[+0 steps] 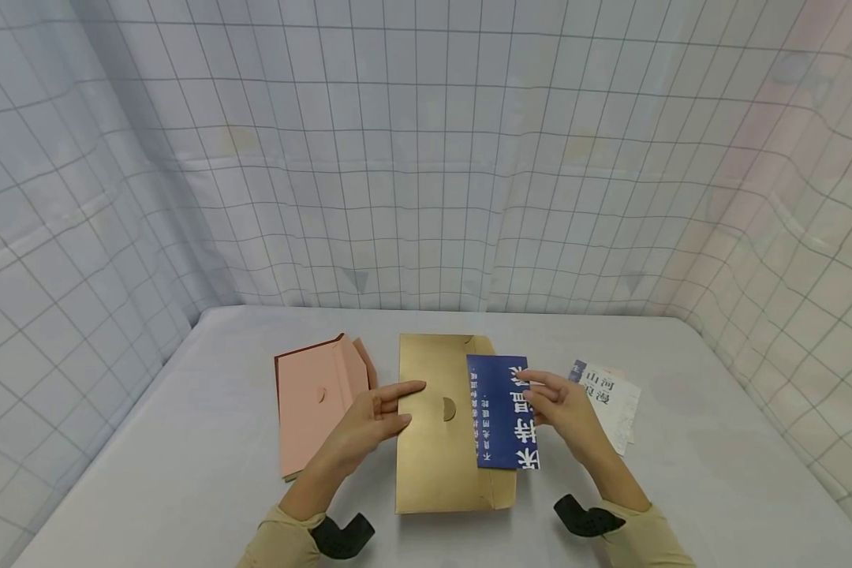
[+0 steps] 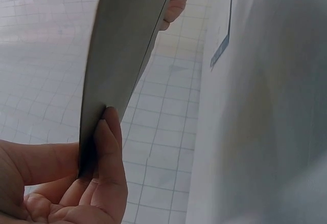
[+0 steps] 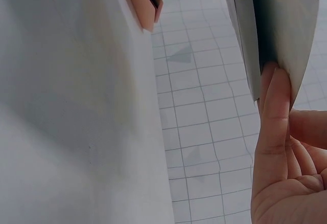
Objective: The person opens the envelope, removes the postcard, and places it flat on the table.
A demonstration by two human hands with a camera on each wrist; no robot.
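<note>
A gold envelope [image 1: 429, 457] with a half-round tab is held up at the centre of the head view. My left hand [image 1: 365, 422] pinches its left edge between thumb and fingers; in the left wrist view the left hand [image 2: 76, 188] grips the envelope [image 2: 120, 45] the same way. A dark blue card [image 1: 500, 414] with white characters overlaps the envelope's right side. My right hand [image 1: 561, 406] pinches the card's right edge. In the right wrist view the right hand [image 3: 281, 147] has the card [image 3: 296, 35] between thumb and fingers. How far the card sits inside the envelope cannot be told.
A pink envelope or folder [image 1: 308, 410] lies on the white table [image 1: 206, 442] to the left, partly behind my left hand. White printed cards [image 1: 614, 406] lie to the right, behind my right hand. A white grid-patterned curtain [image 1: 426, 173] surrounds the table.
</note>
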